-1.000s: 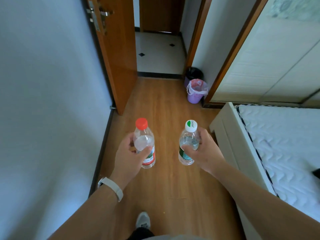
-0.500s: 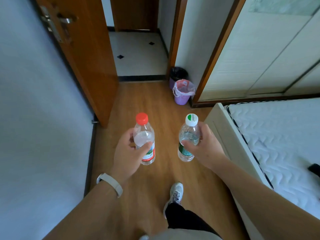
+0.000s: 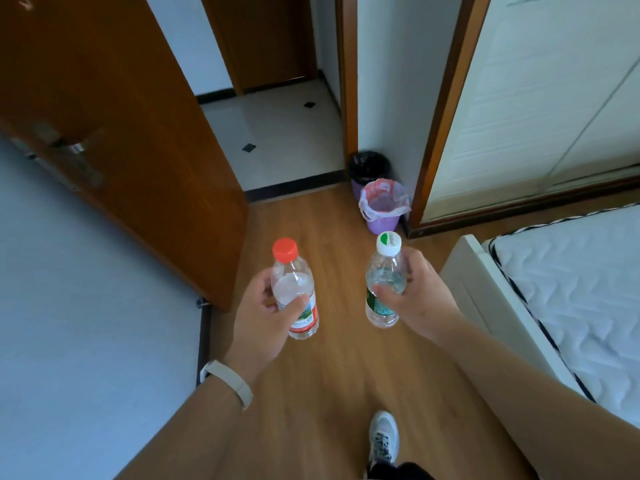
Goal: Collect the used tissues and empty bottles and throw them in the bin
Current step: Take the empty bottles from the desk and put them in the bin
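Observation:
My left hand [image 3: 263, 320] grips a clear plastic bottle with a red cap [image 3: 294, 289], held upright over the wooden floor. In my right hand [image 3: 419, 299] is a second clear bottle with a white cap [image 3: 384, 282] and a green label, also upright. Ahead, against the wall by the doorway, stands a purple bin [image 3: 384, 209] lined with a pinkish-white bag. Behind it sits a second bin with a black bag [image 3: 369, 166]. No tissues show in this view.
An open brown door [image 3: 131, 133] stands on the left, with a tiled hallway [image 3: 277, 133] beyond. A white bed frame with a quilted mattress [image 3: 571, 299] fills the right. A sliding wardrobe door [image 3: 536, 98] is behind the bins. My shoe [image 3: 382, 434] is at the bottom.
I have walked forward along the floor; the bins and the door now appear closer and larger. Both hands keep their bottles in the same upright hold.

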The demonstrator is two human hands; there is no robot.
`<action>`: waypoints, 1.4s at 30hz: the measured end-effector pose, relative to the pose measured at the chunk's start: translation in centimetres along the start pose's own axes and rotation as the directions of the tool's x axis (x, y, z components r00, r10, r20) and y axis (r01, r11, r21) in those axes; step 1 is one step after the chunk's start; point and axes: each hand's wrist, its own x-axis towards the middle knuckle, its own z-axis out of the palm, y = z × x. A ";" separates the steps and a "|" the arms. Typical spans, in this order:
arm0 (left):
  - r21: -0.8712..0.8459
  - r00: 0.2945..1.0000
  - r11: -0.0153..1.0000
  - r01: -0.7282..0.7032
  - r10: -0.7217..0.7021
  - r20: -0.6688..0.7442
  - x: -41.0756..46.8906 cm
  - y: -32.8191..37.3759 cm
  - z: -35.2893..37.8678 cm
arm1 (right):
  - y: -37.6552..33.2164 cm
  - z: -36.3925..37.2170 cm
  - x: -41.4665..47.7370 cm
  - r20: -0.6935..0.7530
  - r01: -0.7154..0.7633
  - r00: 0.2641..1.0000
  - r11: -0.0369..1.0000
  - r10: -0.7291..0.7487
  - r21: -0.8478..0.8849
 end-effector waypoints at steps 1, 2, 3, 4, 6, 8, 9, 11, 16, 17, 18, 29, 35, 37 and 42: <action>-0.004 1.000 1.000 -0.002 0.002 0.009 1.2 0.4 1.0 | 0.5 -0.8 1.3 -0.013 0.001 1.000 1.000 -0.001 0.001; -0.001 1.000 1.000 -0.003 0.003 0.024 2.3 0.7 2.0 | 0.8 -1.5 2.5 -0.027 0.002 1.000 1.000 -0.002 0.000; 0.001 0.999 1.000 -0.002 0.002 0.042 3.3 0.9 2.9 | 1.1 -2.2 3.5 -0.037 -0.010 0.999 1.000 0.010 0.000; 0.005 0.999 1.000 0.001 -0.001 0.053 4.2 1.2 3.7 | 1.4 -2.7 4.4 -0.045 -0.027 0.999 1.000 0.027 0.005; 0.015 0.998 1.000 0.008 -0.009 0.060 6.1 1.8 4.9 | 1.9 -3.6 6.0 -0.056 -0.056 0.997 0.998 0.057 0.013; 0.024 0.998 1.000 0.009 -0.011 0.067 8.2 2.3 5.8 | 2.4 -4.2 7.7 -0.060 -0.069 0.996 0.998 0.069 0.008; 0.024 0.997 1.000 0.011 -0.013 0.070 9.3 2.4 6.2 | 2.5 -4.4 8.6 -0.060 -0.073 0.996 0.997 0.073 0.007; 0.030 0.997 0.999 0.013 -0.015 0.074 11.7 2.6 6.7 | 2.7 -4.7 10.6 -0.065 -0.088 0.994 0.996 0.089 0.009; 0.026 0.996 0.999 0.047 -0.049 0.079 18.1 2.0 7.2 | 1.8 -4.4 16.1 -0.094 -0.107 0.990 0.994 0.104 -0.025; 0.021 0.995 0.998 0.054 -0.056 0.087 19.7 1.7 7.3 | 1.6 -4.2 17.4 -0.099 -0.112 0.989 0.993 0.108 -0.035; 0.015 0.993 0.998 0.060 -0.061 0.100 21.4 1.4 7.3 | 1.4 -4.1 18.8 -0.107 -0.117 0.988 0.992 0.112 -0.042; -0.064 0.954 0.991 0.119 -0.096 0.284 42.7 1.0 6.2 | -4.0 -1.6 35.5 -0.224 -0.286 0.940 0.953 0.259 -0.099; -0.047 0.938 0.996 0.077 -0.056 0.343 52.8 1.1 6.0 | -6.2 -0.5 42.3 -0.312 -0.307 0.909 0.950 0.276 -0.053; -0.056 0.925 0.996 0.067 -0.041 0.377 55.0 1.5 6.4 | -6.3 -0.4 44.1 -0.311 -0.319 0.905 0.947 0.289 -0.048; -0.045 0.908 0.997 0.060 -0.035 0.418 60.6 1.4 9.3 | -4.8 -0.6 49.3 -0.313 -0.343 0.896 0.939 0.316 -0.033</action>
